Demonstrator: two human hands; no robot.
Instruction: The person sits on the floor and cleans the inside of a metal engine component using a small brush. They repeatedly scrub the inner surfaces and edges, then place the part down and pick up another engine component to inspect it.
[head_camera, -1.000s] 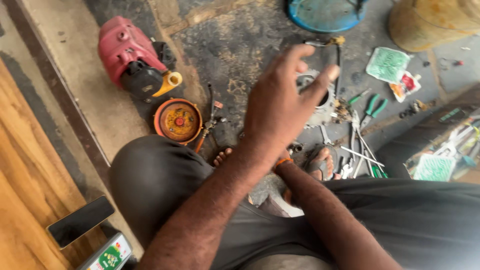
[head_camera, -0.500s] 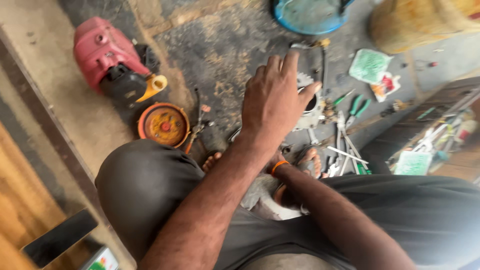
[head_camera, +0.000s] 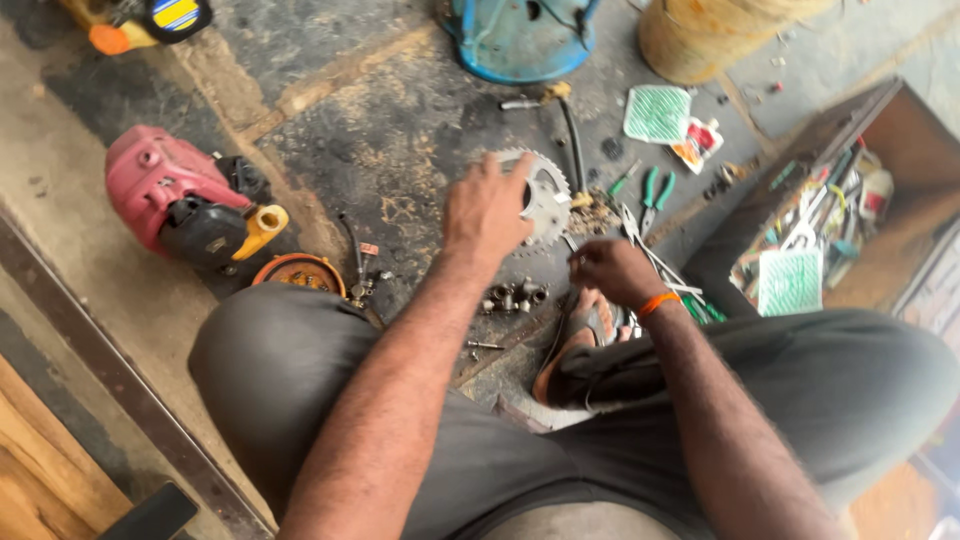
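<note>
Two hands work over the oily floor: my left hand (head_camera: 487, 212) lies spread on the toothed sprocket (head_camera: 545, 197), fingers apart and flat rather than clamped, while my right hand (head_camera: 612, 270) is curled together just beside the pliers (head_camera: 655, 190); I cannot tell what it pinches. The sprocket lies on the ground ahead of my knees, with small bolts (head_camera: 515, 296) near it. I judge the teeth could nick my fingertips if the disc slides on the grime, and a knee could scatter those bolts. Against the earlier frames, the view has tipped upward, so the toolbox (head_camera: 830, 220) and blue tub (head_camera: 525, 40) now show, and the left hand reaches lower.
</note>
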